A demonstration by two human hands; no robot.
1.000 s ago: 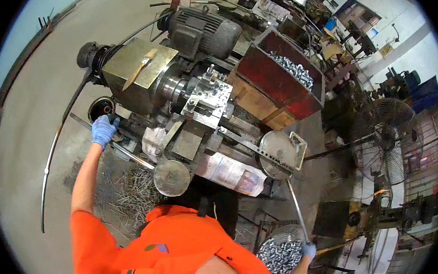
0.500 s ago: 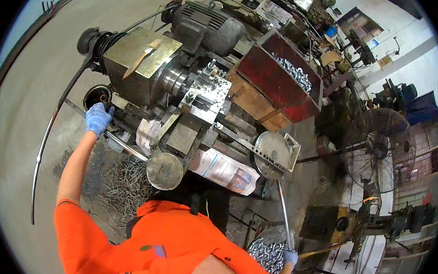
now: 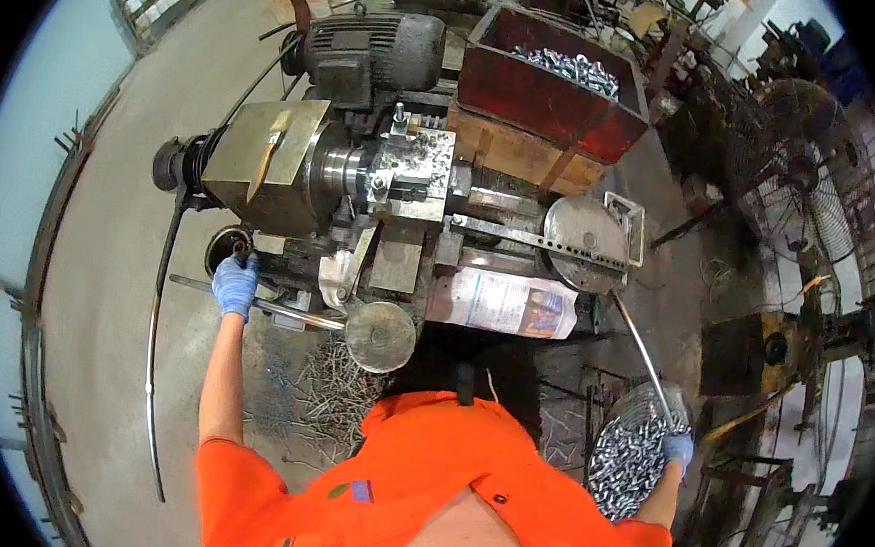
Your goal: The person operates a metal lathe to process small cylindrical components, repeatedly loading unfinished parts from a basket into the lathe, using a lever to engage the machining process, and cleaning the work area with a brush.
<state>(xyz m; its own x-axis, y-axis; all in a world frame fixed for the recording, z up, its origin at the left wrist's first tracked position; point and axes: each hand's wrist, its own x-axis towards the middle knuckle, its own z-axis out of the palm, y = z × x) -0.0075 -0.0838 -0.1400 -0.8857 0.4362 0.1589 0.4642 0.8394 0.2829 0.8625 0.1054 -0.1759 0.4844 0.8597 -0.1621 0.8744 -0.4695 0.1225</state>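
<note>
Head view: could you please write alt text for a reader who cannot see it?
A person in an orange shirt stands at a metal-working machine, seen from above. The blue-gloved left hand grips a long lever bar on the machine, while the blue-gloved right hand reaches into a wire basket of shiny metal parts. A red bin of similar parts sits behind the machine.

Grey concrete floor (image 3: 108, 253), metal shavings (image 3: 325, 392) heaped beside the lathe (image 3: 363, 189), long curved rod (image 3: 157, 357) lying alongside
</note>
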